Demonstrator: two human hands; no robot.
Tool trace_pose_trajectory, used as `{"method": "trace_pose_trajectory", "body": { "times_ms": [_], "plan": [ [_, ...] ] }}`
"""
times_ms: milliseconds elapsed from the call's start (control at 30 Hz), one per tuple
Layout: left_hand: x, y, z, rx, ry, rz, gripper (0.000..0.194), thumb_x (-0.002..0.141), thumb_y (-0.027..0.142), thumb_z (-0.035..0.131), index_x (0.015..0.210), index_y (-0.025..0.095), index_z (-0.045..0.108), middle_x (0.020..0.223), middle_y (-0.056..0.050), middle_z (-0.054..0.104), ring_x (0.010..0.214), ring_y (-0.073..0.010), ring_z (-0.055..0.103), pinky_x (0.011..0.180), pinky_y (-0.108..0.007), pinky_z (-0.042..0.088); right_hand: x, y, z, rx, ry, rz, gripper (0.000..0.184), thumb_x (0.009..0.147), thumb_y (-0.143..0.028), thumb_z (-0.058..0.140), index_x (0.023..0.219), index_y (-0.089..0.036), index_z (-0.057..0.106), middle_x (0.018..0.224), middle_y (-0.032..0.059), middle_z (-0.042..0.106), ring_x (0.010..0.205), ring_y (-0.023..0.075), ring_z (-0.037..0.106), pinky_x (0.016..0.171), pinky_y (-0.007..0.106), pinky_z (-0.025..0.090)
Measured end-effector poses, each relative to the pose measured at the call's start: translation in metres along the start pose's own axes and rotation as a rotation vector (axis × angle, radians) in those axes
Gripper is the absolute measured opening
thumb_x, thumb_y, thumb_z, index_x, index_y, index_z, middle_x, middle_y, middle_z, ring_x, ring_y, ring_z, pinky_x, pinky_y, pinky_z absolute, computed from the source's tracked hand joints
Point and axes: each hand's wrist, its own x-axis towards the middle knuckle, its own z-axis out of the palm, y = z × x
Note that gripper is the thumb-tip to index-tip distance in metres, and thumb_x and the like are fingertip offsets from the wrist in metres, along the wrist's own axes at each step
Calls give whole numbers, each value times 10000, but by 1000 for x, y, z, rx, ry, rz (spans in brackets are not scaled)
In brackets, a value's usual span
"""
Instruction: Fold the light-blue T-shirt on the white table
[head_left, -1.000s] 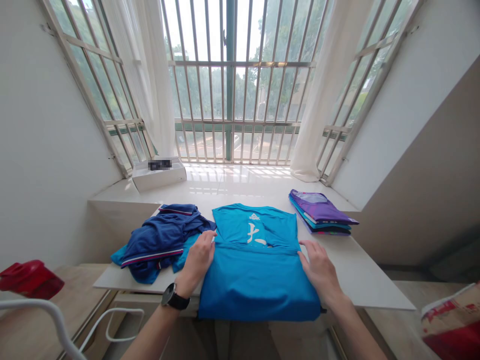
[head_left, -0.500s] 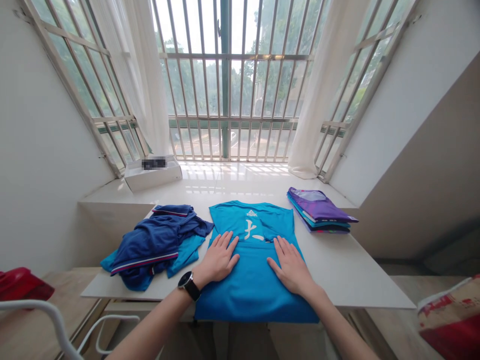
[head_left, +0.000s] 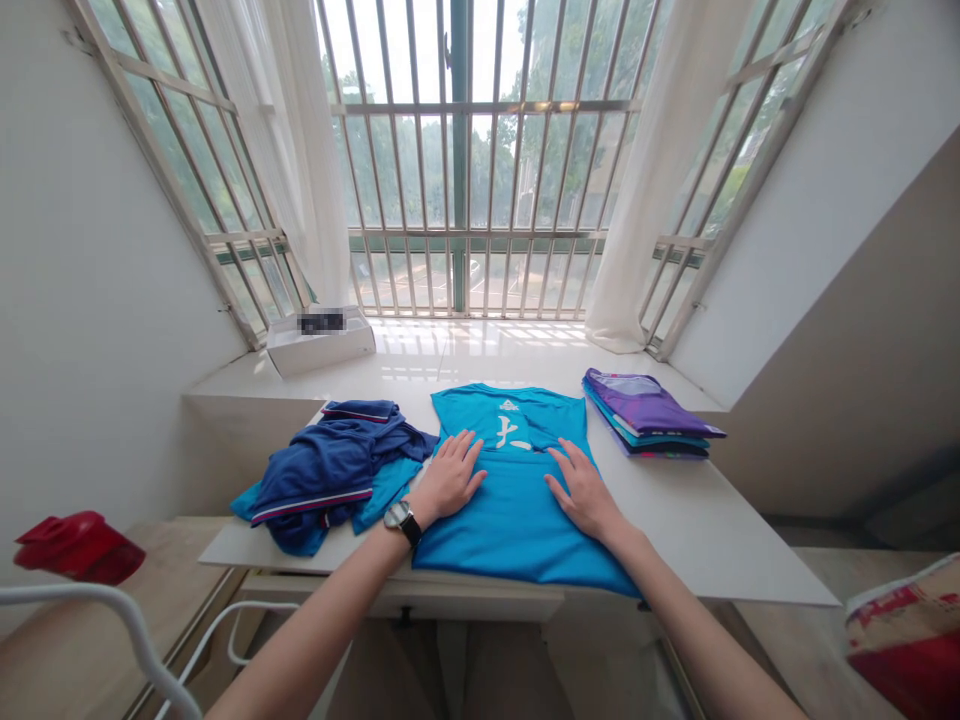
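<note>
A bright blue T-shirt with white lettering lies partly folded on the white table, its near edge hanging a little over the front. My left hand, with a watch on the wrist, rests flat on the shirt's left half, fingers spread. My right hand lies flat on the right half, fingers apart. Both palms press the cloth and hold nothing.
A crumpled heap of dark blue clothes lies left of the shirt. A folded stack topped by a purple garment sits at the right. A white box stands on the window sill. A red object and white tubing are at lower left.
Both hands moved from the shirt's side edges in onto its top, then slid slightly away from me along the cloth. The view shifted a little.
</note>
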Motion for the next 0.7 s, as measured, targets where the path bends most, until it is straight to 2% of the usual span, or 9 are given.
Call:
{"method": "trace_pose_trajectory", "body": {
  "times_ms": [67, 133, 233, 300, 367, 467, 567, 633, 700],
  "plan": [
    [-18, 6, -4, 11, 16, 14, 582, 1003, 462, 412, 1484, 136, 380, 1593, -174, 273, 1479, -312, 222, 1189, -507, 235, -18, 1, -6, 48, -8, -43, 538, 988, -476, 351, 1367, -153, 553, 1539, 149, 401, 1432, 289, 347, 1173, 469, 325],
    [-45, 12, -8, -19, -5, 29, 625, 998, 498, 412, 1515, 157, 330, 1607, -163, 238, 1480, -315, 217, 1184, -503, 258, -44, 4, -13, 90, -64, -41, 542, 980, -521, 375, 1387, -203, 540, 1537, 119, 417, 1405, 281, 397, 1149, 469, 371],
    [-89, 20, -14, -64, -73, 104, 650, 995, 538, 398, 1551, 232, 257, 1621, -116, 217, 1481, -304, 221, 1187, -500, 263, -86, 9, -26, 84, -153, -56, 611, 963, -559, 412, 1502, -274, 389, 1580, 74, 352, 1429, 288, 360, 1160, 501, 349],
    [-109, 22, -18, -80, -95, 112, 705, 977, 560, 429, 1567, 248, 204, 1629, -109, 185, 1480, -315, 220, 1192, -511, 248, -108, 10, -34, 63, -195, -86, 689, 929, -588, 466, 1535, -296, 314, 1601, 60, 304, 1444, 308, 330, 1172, 522, 318],
    [-117, 24, -21, -97, -112, 102, 773, 948, 589, 472, 1575, 249, 173, 1631, -114, 167, 1479, -328, 218, 1191, -523, 248, -121, 10, -40, 40, -212, -108, 804, 880, -620, 532, 1556, -289, 251, 1615, 69, 257, 1452, 334, 304, 1172, 532, 312],
    [-117, 26, -20, -107, -132, 74, 926, 854, 628, 599, 1576, 246, 164, 1628, -127, 165, 1479, -350, 207, 1185, -546, 259, -128, 9, -40, -4, -211, -136, 972, 782, -637, 644, 1568, -263, 212, 1621, 94, 230, 1447, 371, 299, 1155, 538, 337],
    [-116, 31, -16, -94, -133, 44, 1036, 765, 569, 728, 1574, 234, 175, 1625, -137, 171, 1477, -357, 208, 1187, -548, 266, -131, 10, -31, -71, -130, -162, 937, 785, -453, 695, 1567, -251, 220, 1608, 96, 275, 1429, 362, 341, 1138, 521, 372],
    [-119, 35, -14, -84, -125, 40, 1014, 770, 489, 741, 1573, 234, 178, 1627, -129, 170, 1478, -351, 210, 1191, -542, 266, -134, 11, -25, -117, -35, -184, 864, 809, -209, 622, 1568, -253, 212, 1596, 80, 312, 1423, 327, 364, 1134, 500, 384],
    [-125, 39, -12, -73, -118, 44, 971, 784, 370, 721, 1574, 242, 172, 1632, -109, 160, 1481, -342, 202, 1197, -536, 263, -140, 13, -21, -143, 41, -212, 881, 777, -36, 513, 1570, -262, 200, 1588, 60, 334, 1424, 293, 371, 1136, 482, 385]
  ]
}}
